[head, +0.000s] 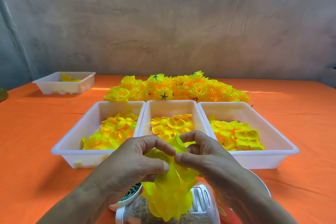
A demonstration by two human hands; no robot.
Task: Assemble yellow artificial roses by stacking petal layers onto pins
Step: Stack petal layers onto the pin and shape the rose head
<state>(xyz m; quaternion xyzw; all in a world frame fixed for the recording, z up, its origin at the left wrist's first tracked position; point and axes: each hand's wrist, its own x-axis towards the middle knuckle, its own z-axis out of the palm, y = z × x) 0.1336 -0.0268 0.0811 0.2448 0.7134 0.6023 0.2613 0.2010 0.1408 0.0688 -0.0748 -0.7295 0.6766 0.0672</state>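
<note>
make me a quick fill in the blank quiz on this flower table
The left hand and right hand pinch a bunch of ____ fabric petals.
____ white plastic trays of petals stand side by side near the hands.
An ____ cloth covers the table.
The pile of finished yellow roses lies ____ those trays.
Missing: yellow, three, orange, behind.

Bright, even light, daylight look. Worktop [36,132] well lit; wall [163,23] duller, darkest at the left edge. Thin sun streak [101,88] on the worktop beside the rose pile [174,89]. Soft shadow along the near side of the far tray [63,82]. Nearest petal layers [172,187] oversaturated, almost glowing, folds hard to read. Wide-angle bend: worktop back edge bows and left wall lines curve. Bottom edge soft; jar [200,203] and bowl [127,198] blurry. Slight compression smear overall.
</note>
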